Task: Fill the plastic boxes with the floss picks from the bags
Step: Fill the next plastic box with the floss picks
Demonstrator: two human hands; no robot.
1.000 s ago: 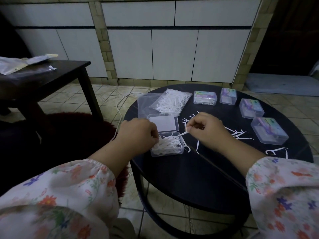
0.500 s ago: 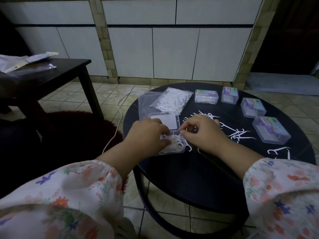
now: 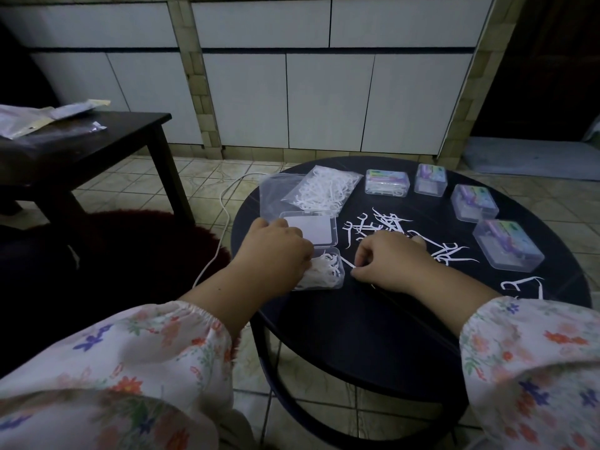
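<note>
On the round dark desk (image 3: 389, 336), the open plastic box (image 3: 324, 271) sat at about 9 o'clock from the desk's centre, its hinged lid (image 3: 311, 230) lying flat at the box's 12 o'clock. The left hand (image 3: 276, 254) rested on the box with fingers curled down into the heap of picks inside; whether it actually gripped any could not be told. The right hand (image 3: 389, 261), at the box's 3 o'clock, pinched a single floss pick (image 3: 348, 263) whose tip reached toward the box rim. Loose floss picks (image 3: 389, 225) lay scattered at the right hand's 12 o'clock, and the bag of picks (image 3: 321, 190) lay beyond the lid. Four closed filled boxes (image 3: 506, 245) curved from 12 to 3 o'clock along the desk's edge.

The picks looked feather-light, stiff yet springy, with hooked heads likely to snag on each other, so tangles seemed the main nuisance. Taking hold by the straight handle rather than the thread end should be safest. The thin clear box probably slides easily, so a steadying hand on it made sense
</note>
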